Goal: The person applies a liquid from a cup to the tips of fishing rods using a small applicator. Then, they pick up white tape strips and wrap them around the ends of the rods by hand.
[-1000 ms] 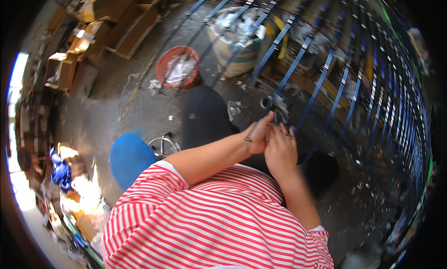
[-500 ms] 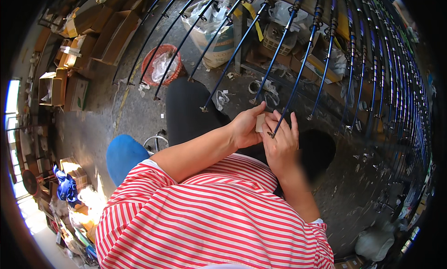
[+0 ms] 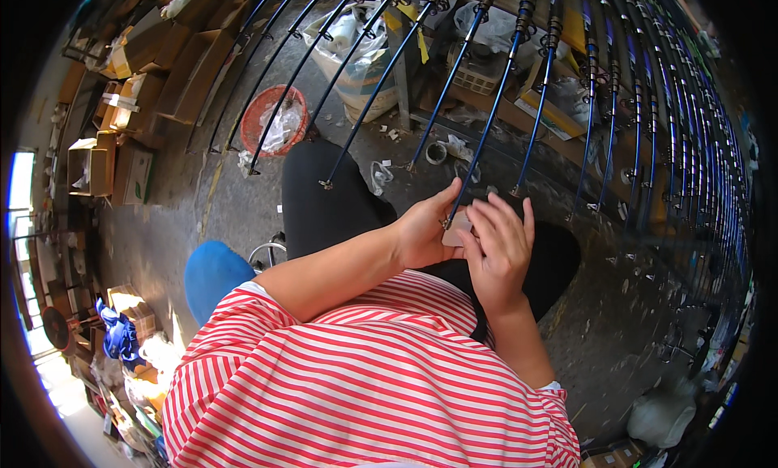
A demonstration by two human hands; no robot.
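Observation:
Both my hands meet over my lap at the tip of a blue fishing rod [image 3: 489,136]. My left hand [image 3: 423,230] is turned palm up, thumb raised beside the rod, its fingers curled under a small pale square piece [image 3: 458,227], perhaps paper or film. The rod's tip end, with its small guide, overlaps this piece. My right hand [image 3: 502,253] comes in from the right. Its thumb and forefinger pinch the piece's edge, while the other fingers spread upward. What lies beneath the piece is hidden.
Many more rods [image 3: 541,103] hang tip-down in a row toward the right. Beyond my knee stand a red basket [image 3: 263,111] with plastic and a large sack [image 3: 369,103]. Cardboard boxes [image 3: 194,75] are stacked far left. A blue stool seat [image 3: 217,273] is beside me.
The view has shifted, so the rods appear farther left. My hands have moved rightward relative to the rod, whose tip now lies by my left hand. My right fingers have lifted and spread.

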